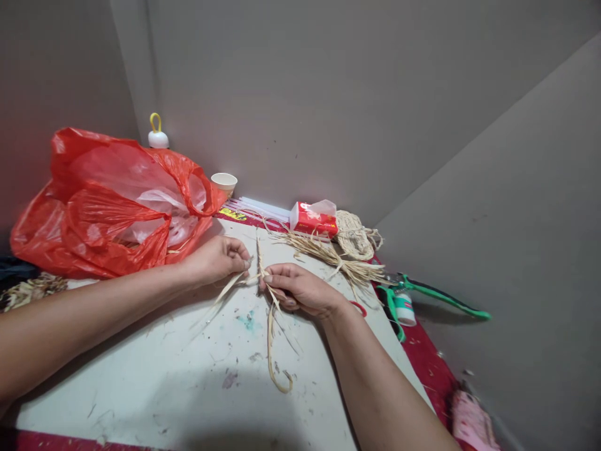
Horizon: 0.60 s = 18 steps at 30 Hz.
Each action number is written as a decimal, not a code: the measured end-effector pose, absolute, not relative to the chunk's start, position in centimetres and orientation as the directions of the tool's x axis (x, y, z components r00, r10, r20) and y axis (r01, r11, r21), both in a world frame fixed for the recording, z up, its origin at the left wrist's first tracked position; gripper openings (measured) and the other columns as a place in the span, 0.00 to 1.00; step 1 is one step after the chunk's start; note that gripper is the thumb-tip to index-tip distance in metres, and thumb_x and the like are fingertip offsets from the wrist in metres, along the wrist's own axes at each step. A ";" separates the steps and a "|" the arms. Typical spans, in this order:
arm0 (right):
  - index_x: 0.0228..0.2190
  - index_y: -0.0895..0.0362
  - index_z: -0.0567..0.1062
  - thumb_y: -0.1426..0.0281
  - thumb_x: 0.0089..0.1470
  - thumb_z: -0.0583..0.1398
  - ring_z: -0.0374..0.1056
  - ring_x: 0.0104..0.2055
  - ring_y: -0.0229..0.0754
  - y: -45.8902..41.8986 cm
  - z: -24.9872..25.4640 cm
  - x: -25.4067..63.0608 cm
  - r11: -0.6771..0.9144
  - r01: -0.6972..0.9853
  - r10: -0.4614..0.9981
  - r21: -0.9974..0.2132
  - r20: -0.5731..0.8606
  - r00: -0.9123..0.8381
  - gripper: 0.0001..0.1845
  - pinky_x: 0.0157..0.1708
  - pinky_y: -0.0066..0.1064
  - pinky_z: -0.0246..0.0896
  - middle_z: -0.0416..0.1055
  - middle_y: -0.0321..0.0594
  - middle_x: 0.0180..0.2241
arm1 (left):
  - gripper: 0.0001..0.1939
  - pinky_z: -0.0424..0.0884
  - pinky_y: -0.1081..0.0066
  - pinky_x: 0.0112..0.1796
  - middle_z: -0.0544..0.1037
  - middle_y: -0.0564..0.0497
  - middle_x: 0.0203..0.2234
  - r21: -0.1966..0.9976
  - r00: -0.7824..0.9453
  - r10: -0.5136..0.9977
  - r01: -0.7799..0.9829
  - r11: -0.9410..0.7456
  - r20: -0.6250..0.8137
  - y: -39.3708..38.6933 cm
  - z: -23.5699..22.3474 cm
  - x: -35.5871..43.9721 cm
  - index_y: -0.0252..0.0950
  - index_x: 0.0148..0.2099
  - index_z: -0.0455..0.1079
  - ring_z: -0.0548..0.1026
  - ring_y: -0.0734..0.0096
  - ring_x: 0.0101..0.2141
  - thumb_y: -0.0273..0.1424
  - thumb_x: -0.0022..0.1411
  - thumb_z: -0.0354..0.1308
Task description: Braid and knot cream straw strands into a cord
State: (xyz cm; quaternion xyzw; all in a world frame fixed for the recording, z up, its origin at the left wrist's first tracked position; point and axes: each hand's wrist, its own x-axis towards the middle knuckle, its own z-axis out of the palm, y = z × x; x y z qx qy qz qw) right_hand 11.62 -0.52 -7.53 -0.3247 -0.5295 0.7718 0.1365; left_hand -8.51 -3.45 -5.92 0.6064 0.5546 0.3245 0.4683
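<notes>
Dry straw strands [261, 257], partly twisted into a thin cord, run upright between my hands above the white board. My right hand [298, 288] pinches the cord near its middle, where loose ends fan out; one curled strand [271, 351] hangs down toward the board. On the left, my left hand [223, 258] is closed with fingertips together around a strand that crosses to the cord. A pale loose strand [224, 295] slants down between the two hands. The exact grip inside each hand is partly hidden by the fingers.
A red plastic bag [107, 213] stands at the left, with a paper cup [224, 181] behind it. Farther right are a tissue pack [313, 219], a straw bundle [338, 255], a woven straw piece [354, 235], green-handled shears [441, 297] and a small white bottle [404, 310]. Grey walls enclose the white board [188, 382].
</notes>
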 end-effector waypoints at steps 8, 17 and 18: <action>0.26 0.61 0.68 0.64 0.48 0.63 0.44 0.11 0.25 -0.6 -7.5 11.6 -0.395 0.105 0.542 -0.913 -0.324 -0.776 0.13 0.10 0.20 0.35 0.56 0.25 0.13 | 0.09 0.64 0.76 0.29 0.77 0.53 0.24 0.933 0.272 0.935 0.335 0.129 -0.227 -3.7 -6.7 -7.8 0.33 0.28 0.73 0.71 0.76 0.25 0.33 0.44 0.63; 0.24 0.60 0.66 0.65 0.47 0.63 0.45 0.10 0.25 -0.3 -8.0 11.7 -0.407 0.109 0.546 -0.907 -0.337 -0.767 0.13 0.09 0.19 0.35 0.56 0.26 0.13 | 0.10 0.64 0.76 0.25 0.72 0.57 0.15 0.971 0.309 0.923 0.137 0.196 -0.230 -3.9 -7.3 -6.8 0.33 0.28 0.67 0.70 0.77 0.19 0.30 0.43 0.65; 0.24 0.60 0.66 0.65 0.47 0.63 0.44 0.10 0.25 -0.3 -8.0 11.7 -0.409 0.110 0.545 -0.906 -0.340 -0.766 0.13 0.09 0.19 0.35 0.56 0.26 0.13 | 0.12 0.64 0.76 0.24 0.72 0.58 0.15 0.972 0.309 0.924 0.123 0.198 -0.227 -3.9 -7.4 -6.8 0.34 0.30 0.67 0.70 0.77 0.19 0.30 0.42 0.65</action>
